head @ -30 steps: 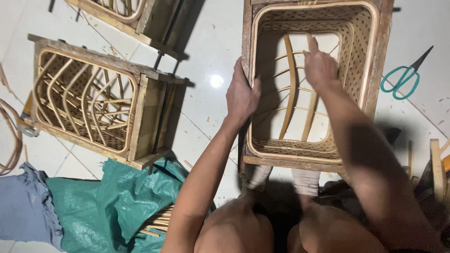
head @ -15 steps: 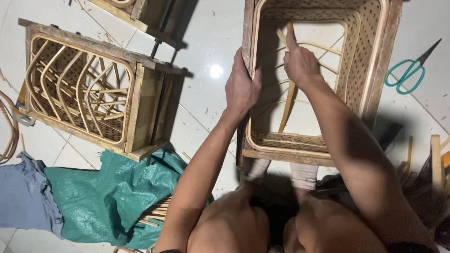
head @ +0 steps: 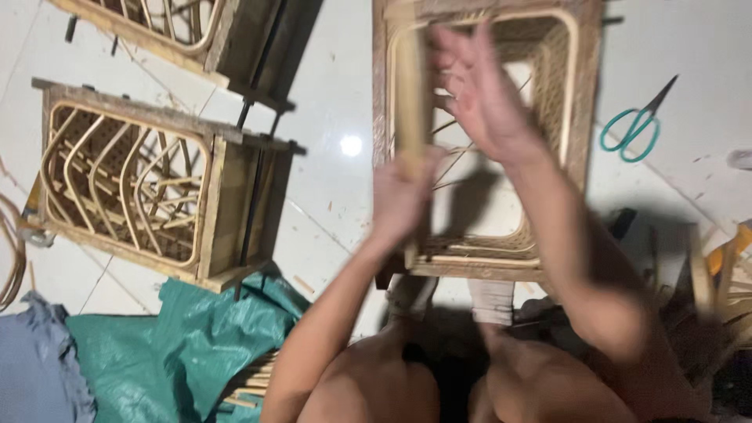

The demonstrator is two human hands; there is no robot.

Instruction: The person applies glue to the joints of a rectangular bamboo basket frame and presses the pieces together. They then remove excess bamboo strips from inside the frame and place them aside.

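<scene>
While the person sits on the floor with bare knees (head: 439, 384) at the bottom of the view, the left hand (head: 403, 196) is closed around the lower end of a pale, flat rattan strip (head: 410, 94), which stands upright along the left side of the square woven rattan basket in its wooden frame (head: 580, 117). This basket rests on the white tile floor (head: 337, 188) just beyond the knees. The right hand (head: 478, 90) is blurred above the basket, fingers spread wide, holding nothing as far as I can tell. I judge the step to be fitting a strip into the basket wall; the next move calls for steadying the strip and guiding its top end with the free hand. Half a second ago both hands were lower, the left one resting on the rim, and the right one inside the basket. To the left lie a green tarpaulin (head: 180, 345) and a second rattan frame (head: 149, 180); farther right, teal-handled scissors (head: 634, 129)
</scene>
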